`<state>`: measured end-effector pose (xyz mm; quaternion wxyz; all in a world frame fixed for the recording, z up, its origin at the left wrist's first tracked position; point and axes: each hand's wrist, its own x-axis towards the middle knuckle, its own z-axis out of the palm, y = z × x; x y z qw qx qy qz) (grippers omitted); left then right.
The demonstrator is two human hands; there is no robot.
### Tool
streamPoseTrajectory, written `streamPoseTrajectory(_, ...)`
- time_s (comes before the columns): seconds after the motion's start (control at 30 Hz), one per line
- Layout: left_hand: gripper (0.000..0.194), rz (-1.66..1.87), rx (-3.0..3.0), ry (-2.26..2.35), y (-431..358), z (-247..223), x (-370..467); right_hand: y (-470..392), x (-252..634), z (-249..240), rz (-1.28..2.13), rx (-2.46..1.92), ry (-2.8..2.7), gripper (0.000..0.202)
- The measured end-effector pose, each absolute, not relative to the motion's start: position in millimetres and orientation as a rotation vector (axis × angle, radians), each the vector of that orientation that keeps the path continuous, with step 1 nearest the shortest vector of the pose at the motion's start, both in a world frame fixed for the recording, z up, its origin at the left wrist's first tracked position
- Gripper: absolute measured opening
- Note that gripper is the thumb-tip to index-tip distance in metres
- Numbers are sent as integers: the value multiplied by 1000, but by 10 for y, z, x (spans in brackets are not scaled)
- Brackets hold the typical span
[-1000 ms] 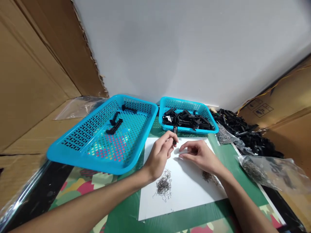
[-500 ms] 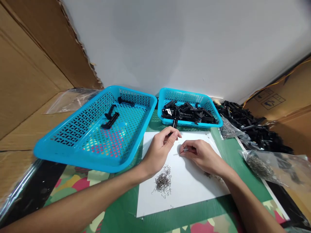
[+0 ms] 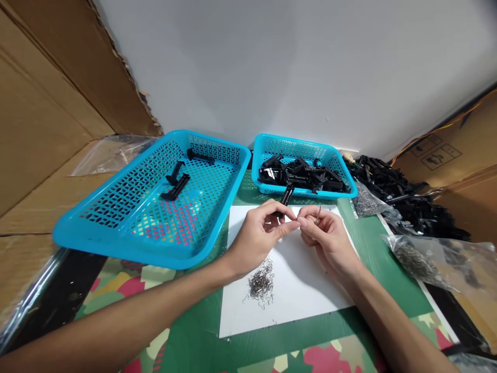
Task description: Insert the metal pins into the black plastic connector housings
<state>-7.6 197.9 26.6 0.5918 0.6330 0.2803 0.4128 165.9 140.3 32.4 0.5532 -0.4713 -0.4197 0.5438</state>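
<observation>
Over the white sheet [image 3: 310, 300], my left hand [image 3: 264, 228] is closed around a black plastic part [image 3: 288, 195], whose slotted end sticks out toward the back. My right hand [image 3: 326, 233] is closed too, its thumb and forefinger touching the fingertips of my left. A thin metal tool [image 3: 319, 213] pokes up from between its fingers; its kind is not clear. Whatever is pinched where the fingertips meet is too small to make out. Just below my left hand lies a pile of small bent metal wire pieces [image 3: 261, 284].
To the left stands a large blue basket [image 3: 155, 259] with 3 black parts. Behind the sheet, a smaller blue basket [image 3: 305, 192] holds many more. At right lie a heap of black parts [image 3: 407, 202] and clear bags of metal pieces [image 3: 415, 261]. Cardboard [image 3: 46, 103] walls the left.
My right hand has moved up and left from the sheet and turned, meeting my left fingertips. The black part in my left hand has tilted slightly to the right.
</observation>
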Motion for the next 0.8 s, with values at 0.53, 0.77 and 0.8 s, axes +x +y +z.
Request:
streamPoseTrajectory(0.53, 15, 890, 1595, 722, 1932, 346, -119, 1261, 1706, 457, 883, -1378, -1499, 21)
streamPoseTrajectory(0.77, 11, 812, 1732, 695, 1913, 338, -103, 1261, 1855, 426, 558, -1450, -1737, 18)
streamPoseTrajectory(0.8, 10, 786, 1752, 701, 1912, 337, -106, 1265, 1873, 420, 523, -1458, -1788, 17)
